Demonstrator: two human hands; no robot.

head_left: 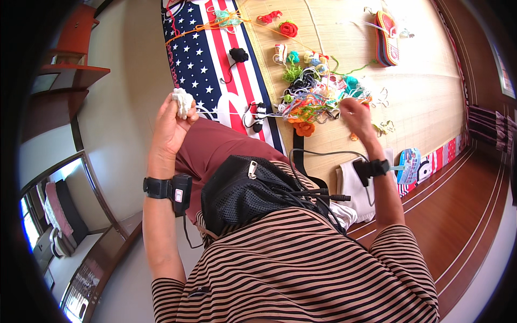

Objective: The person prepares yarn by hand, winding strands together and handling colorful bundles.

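Note:
My left hand (pixel 167 127) is closed around a small ball of white yarn (pixel 183 104), raised at the edge of the bed. From it a white strand runs right, past a black-and-white yarn piece (pixel 259 117), into a tangled heap of multicoloured yarn (pixel 309 95). My right hand (pixel 357 115) is over the right side of that heap with its fingers bent; whether a strand is between them cannot be made out. An orange crocheted flower (pixel 304 128) lies at the heap's near edge, and a teal yarn ball (pixel 352 85) sits at its far right.
A woven mat (pixel 416 93) lies over a stars-and-stripes cloth (pixel 198 52). Black yarn (pixel 239 55), a red yarn rose (pixel 288 28) and stacked insoles (pixel 387 38) rest farther off. Cables (pixel 319 193) run from a black mesh bag (pixel 242 198) on my lap. A hand fan (pixel 408 165) lies right.

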